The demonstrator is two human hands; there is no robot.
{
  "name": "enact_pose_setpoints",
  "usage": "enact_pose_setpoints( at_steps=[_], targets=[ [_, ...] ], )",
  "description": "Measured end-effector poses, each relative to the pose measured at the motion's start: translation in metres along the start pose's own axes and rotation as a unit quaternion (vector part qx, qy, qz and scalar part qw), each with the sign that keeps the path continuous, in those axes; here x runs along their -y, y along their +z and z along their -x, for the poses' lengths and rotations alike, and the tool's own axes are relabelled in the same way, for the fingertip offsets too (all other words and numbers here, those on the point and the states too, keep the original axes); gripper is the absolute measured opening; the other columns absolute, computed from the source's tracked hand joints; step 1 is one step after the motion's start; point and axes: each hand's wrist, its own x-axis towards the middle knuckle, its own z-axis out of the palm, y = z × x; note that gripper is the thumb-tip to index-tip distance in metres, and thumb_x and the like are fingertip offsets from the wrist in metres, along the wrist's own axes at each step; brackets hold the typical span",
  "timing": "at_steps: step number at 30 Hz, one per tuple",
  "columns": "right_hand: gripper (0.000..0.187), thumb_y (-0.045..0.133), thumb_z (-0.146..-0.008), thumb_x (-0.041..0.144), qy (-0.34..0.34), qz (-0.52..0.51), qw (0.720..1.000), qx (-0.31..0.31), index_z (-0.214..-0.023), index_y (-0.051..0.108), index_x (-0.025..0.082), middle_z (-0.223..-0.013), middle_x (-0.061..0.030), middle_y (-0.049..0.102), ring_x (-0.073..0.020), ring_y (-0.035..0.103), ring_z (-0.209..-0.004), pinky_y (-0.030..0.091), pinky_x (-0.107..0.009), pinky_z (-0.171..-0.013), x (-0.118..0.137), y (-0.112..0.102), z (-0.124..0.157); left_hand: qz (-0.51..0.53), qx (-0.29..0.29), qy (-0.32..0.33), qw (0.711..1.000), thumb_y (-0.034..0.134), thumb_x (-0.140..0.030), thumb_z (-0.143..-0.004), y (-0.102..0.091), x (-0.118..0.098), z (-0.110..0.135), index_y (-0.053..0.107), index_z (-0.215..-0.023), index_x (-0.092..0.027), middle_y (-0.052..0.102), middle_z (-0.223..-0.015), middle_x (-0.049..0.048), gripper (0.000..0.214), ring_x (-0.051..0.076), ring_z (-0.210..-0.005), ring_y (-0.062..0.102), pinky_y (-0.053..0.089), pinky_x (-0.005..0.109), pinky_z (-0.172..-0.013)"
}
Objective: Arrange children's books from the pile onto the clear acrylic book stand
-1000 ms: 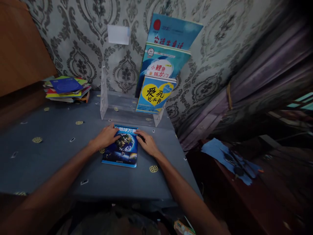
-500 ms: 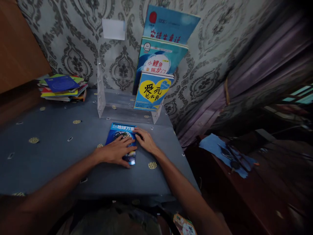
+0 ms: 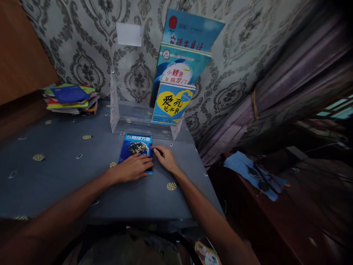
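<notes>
A blue book with an Earth picture on its cover (image 3: 136,147) lies flat on the grey table (image 3: 55,173), just in front of a clear acrylic stand (image 3: 129,117). My left hand (image 3: 131,168) rests flat on the book's near end, fingers stretched out toward the right. My right hand (image 3: 164,159) touches the book's right edge with its fingers apart and lying on the tabletop. Three books stand tiered in the stand's right half: a yellow-heart one (image 3: 171,105) in front, a teal one (image 3: 180,68) behind it, a blue one (image 3: 191,31) at the back.
A stack of colourful books (image 3: 70,99) lies at the table's far left. A white card (image 3: 128,34) is stuck on the patterned wallpaper. Right of the table hang purple curtains (image 3: 289,84), and a lower dark surface holds a blue cloth (image 3: 248,169).
The book has slid away from me toward the acrylic stand. My left hand moved from the book's top left corner onto its near end; my right hand stayed at the right edge.
</notes>
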Motion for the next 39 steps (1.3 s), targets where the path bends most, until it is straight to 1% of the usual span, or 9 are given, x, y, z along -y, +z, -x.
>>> enact_pose_setpoints(
  at_steps=[7, 13, 18, 20, 22, 26, 32, 35, 39],
  targets=[
    [0.032, 0.05, -0.098, 0.038, 0.04, -0.039, 0.998, 0.019, -0.097, 0.075, 0.018, -0.076, -0.0029, 0.075, -0.0183, 0.069, -0.071, 0.05, -0.028, -0.069, 0.015, -0.002, 0.002, 0.011, -0.012, 0.038, 0.999, 0.053, -0.027, -0.099, -0.008, -0.004, -0.001, 0.067, -0.114, -0.025, 0.066, -0.122, 0.0052, 0.021, 0.023, -0.12, 0.055, 0.039, 0.037, -0.105],
    [0.031, 0.051, -0.097, 0.038, 0.03, -0.008, 0.999, 0.024, -0.09, 0.075, 0.019, -0.076, -0.0024, 0.074, -0.0173, 0.066, -0.07, 0.049, -0.028, -0.07, 0.02, -0.002, 0.002, -0.018, 0.019, 0.029, 0.999, 0.052, -0.015, -0.095, -0.01, -0.015, -0.002, 0.069, -0.11, -0.022, 0.064, -0.111, 0.0068, 0.024, 0.024, -0.113, 0.056, 0.044, 0.035, -0.097],
    [0.028, 0.051, -0.096, 0.032, 0.021, 0.011, 0.999, 0.022, -0.09, 0.075, 0.019, -0.079, -0.0026, 0.074, -0.0177, 0.067, -0.074, 0.048, -0.028, -0.071, 0.017, 0.001, 0.002, 0.077, 0.0, 0.04, 0.996, 0.054, -0.026, -0.097, -0.014, -0.002, -0.004, 0.071, -0.109, -0.024, 0.066, -0.112, 0.0057, 0.021, 0.021, -0.111, 0.059, 0.044, 0.032, -0.098],
    [0.028, 0.05, -0.096, 0.03, 0.021, 0.017, 0.999, 0.019, -0.091, 0.075, 0.019, -0.079, -0.0025, 0.074, -0.0175, 0.066, -0.073, 0.048, -0.028, -0.071, 0.017, 0.003, 0.002, 0.1, -0.025, -0.005, 0.995, 0.05, -0.029, -0.099, -0.016, 0.01, -0.004, 0.072, -0.106, -0.023, 0.067, -0.11, 0.0062, 0.024, 0.02, -0.106, 0.062, 0.046, 0.031, -0.095],
    [0.027, 0.051, -0.096, 0.029, 0.02, 0.03, 0.999, 0.016, -0.093, 0.075, 0.02, -0.081, -0.0028, 0.074, -0.0178, 0.066, -0.075, 0.049, -0.029, -0.072, 0.017, 0.004, 0.002, 0.067, -0.074, -0.132, 0.986, 0.046, -0.03, -0.1, -0.018, 0.025, -0.001, 0.07, -0.111, -0.02, 0.067, -0.112, 0.0092, 0.028, 0.023, -0.107, 0.062, 0.046, 0.034, -0.095],
    [0.021, 0.057, -0.094, 0.03, 0.004, 0.072, 0.997, 0.015, -0.1, 0.075, 0.02, -0.091, -0.0048, 0.073, -0.0193, 0.065, -0.085, 0.049, -0.031, -0.079, 0.02, 0.005, 0.002, -0.04, -0.12, -0.371, 0.92, 0.048, -0.038, -0.098, -0.015, 0.051, 0.006, 0.056, -0.133, -0.013, 0.063, -0.124, 0.0208, 0.044, 0.034, -0.117, 0.057, 0.044, 0.047, -0.097],
    [0.017, 0.063, -0.092, 0.026, -0.01, 0.118, 0.992, 0.036, -0.104, 0.073, 0.02, -0.096, -0.006, 0.069, -0.0206, 0.064, -0.092, 0.049, -0.033, -0.083, 0.02, 0.006, 0.003, 0.092, -0.188, -0.359, 0.91, 0.052, -0.036, -0.094, 0.005, 0.07, 0.007, 0.051, -0.136, -0.015, 0.059, -0.138, 0.0195, 0.047, 0.034, -0.129, 0.053, 0.037, 0.051, -0.108],
    [0.016, 0.065, -0.09, 0.025, -0.011, 0.112, 0.993, 0.024, -0.103, 0.072, 0.021, -0.097, -0.006, 0.069, -0.0213, 0.064, -0.094, 0.049, -0.034, -0.085, 0.018, 0.006, 0.003, 0.275, -0.3, -0.355, 0.842, 0.062, -0.033, -0.083, 0.013, 0.081, 0.004, 0.056, -0.128, -0.018, 0.066, -0.126, 0.013, 0.047, 0.029, -0.116, 0.062, 0.046, 0.045, -0.102],
    [0.014, 0.065, -0.089, 0.021, -0.01, 0.091, 0.996, 0.015, -0.101, 0.072, 0.022, -0.094, -0.0042, 0.068, -0.0196, 0.064, -0.088, 0.05, -0.033, -0.082, 0.017, 0.006, 0.004, 0.566, -0.37, -0.374, 0.635, 0.074, -0.027, -0.07, 0.013, 0.086, 0.0, 0.062, -0.109, -0.019, 0.074, -0.096, 0.0039, 0.042, 0.02, -0.082, 0.07, 0.055, 0.031, -0.075]
  ],
)
